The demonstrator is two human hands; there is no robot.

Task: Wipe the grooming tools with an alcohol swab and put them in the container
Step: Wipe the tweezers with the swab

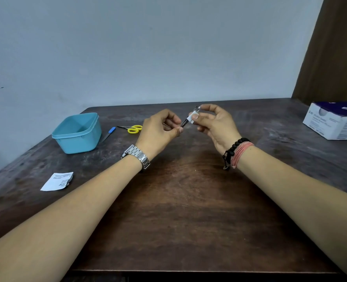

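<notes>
left of centre sits the blue container (78, 132), with scissors (132, 128) to its right. at centre, the left hand (160, 129) pinches a slim metal tool (185, 120) slanting up-right; the right hand (215, 124) pinches a white swab (194, 117) around it.

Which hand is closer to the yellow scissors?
Left. The left hand is just right of the yellow scissors, holding the metal tool; the right hand is farther right, beyond it.

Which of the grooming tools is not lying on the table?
The slim metal tool, perhaps tweezers. Both hands hold it up; the yellow scissors and blue-handled tool lie beside the container.
</notes>
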